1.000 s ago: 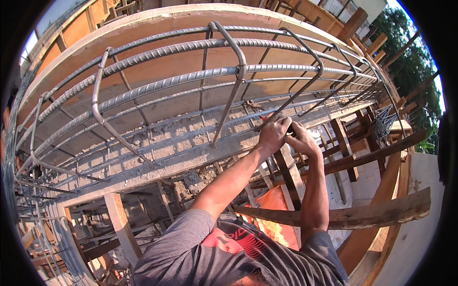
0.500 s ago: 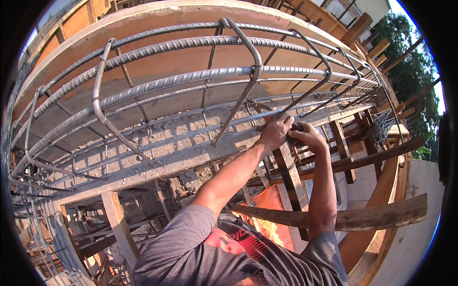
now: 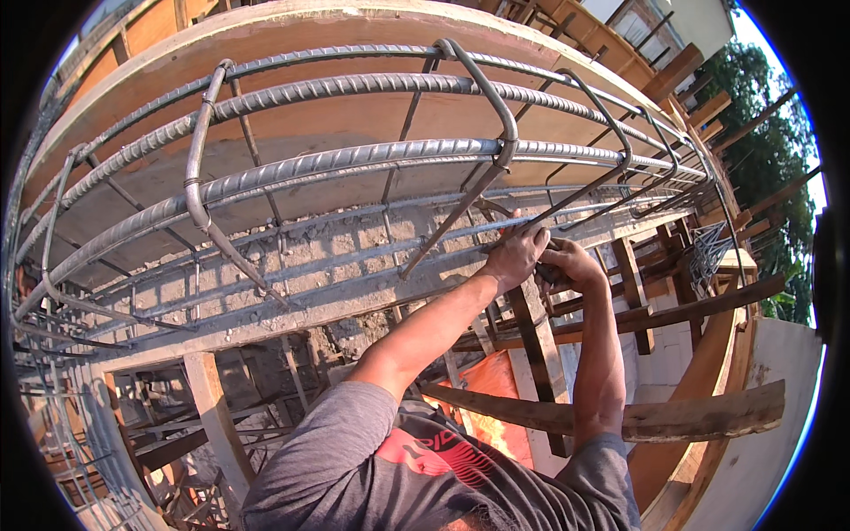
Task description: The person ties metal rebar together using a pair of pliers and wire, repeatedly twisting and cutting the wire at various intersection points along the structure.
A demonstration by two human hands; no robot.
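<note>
At the lower edge of a long cage of ribbed steel rebar, my two hands work close together. My left hand is closed beside a lower bar, next to the foot of a bent steel stirrup; what its fingers grip is hidden. Just to its right, my right hand curls closed around a small dark object, mostly covered by the fingers, so its kind does not show. Beyond the left hand, a curved dark metal piece lies among the lower bars.
Behind the cage rises a plywood formwork panel. Rubble lies on the concrete base under the bars. Below and right are timber props, a rough wooden beam and an orange sheet. Steel offcuts sit farther right.
The view has shifted slightly, so the cage appears a little lower and to the right. My right hand has turned, its fingers now closer to my left hand, which stays by the lower bar.
</note>
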